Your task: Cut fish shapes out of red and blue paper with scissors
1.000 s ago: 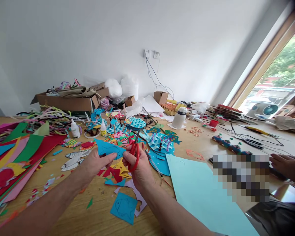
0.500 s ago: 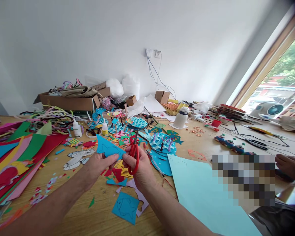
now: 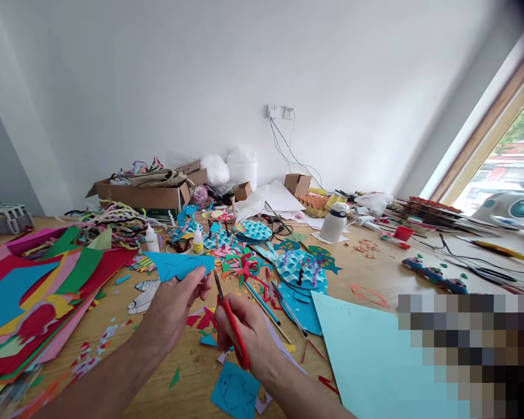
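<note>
A blue piece of paper (image 3: 168, 265) with a fish outline drawn on it is pinched between the thumb and fingers of my left hand (image 3: 179, 297). My right hand (image 3: 248, 329) grips red-handled scissors (image 3: 233, 326), whose blades point up and away, just right of the paper and apart from it. Below the scissors lies a blue square (image 3: 236, 390) bearing another drawn fish. Paper scraps in red, yellow and blue are strewn under my hands. White fish cutouts (image 3: 143, 297) rest on the table left of my left hand.
Stacked coloured paper (image 3: 82, 308) covers the left side. A large pale blue sheet (image 3: 371, 349) lies at right. Two glue bottles (image 3: 198, 240), wavy blue paper crafts (image 3: 299, 270), a white bottle (image 3: 333, 224) and a cardboard box (image 3: 144, 195) stand farther back. Part of another person's hand shows at the right edge.
The scissors have come away from the blue paper and dropped lower, their blades now pointing up and slightly left. My left hand has turned the paper. The view has shifted left.
</note>
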A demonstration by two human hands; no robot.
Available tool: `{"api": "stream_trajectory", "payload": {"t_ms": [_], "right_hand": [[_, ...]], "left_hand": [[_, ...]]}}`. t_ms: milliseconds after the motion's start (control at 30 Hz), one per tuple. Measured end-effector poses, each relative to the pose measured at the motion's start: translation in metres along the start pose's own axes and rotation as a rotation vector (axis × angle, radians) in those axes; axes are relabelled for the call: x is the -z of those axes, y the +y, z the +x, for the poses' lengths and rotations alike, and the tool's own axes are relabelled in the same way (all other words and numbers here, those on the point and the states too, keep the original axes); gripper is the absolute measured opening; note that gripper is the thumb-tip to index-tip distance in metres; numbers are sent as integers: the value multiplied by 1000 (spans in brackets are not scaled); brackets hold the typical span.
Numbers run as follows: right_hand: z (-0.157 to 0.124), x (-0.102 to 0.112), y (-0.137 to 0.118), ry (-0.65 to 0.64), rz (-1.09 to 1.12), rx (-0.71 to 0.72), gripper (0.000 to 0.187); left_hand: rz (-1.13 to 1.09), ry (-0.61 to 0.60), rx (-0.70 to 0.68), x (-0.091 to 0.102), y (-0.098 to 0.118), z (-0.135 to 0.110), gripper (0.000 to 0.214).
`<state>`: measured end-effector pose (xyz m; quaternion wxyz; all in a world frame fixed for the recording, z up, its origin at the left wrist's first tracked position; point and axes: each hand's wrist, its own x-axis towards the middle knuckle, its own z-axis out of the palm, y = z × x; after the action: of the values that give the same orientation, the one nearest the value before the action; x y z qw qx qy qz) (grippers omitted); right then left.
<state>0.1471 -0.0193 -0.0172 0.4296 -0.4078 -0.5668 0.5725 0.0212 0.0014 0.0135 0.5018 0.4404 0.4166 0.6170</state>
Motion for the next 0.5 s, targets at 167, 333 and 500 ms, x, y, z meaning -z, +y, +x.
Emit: {"api": "stream_trajectory", "payload": {"t_ms": [167,333,500], "right_hand": [[0,-1,2,-4,-31,1,40],[0,-2,2,-6,-10,-39,41],[1,-2,2,-10,14,-41,43]], "left_hand": [[-48,29,8,0,-6,-1,18],[-81,22,20,0,-10,1,17],[-87,5,43,0,-11,1,17]]}}
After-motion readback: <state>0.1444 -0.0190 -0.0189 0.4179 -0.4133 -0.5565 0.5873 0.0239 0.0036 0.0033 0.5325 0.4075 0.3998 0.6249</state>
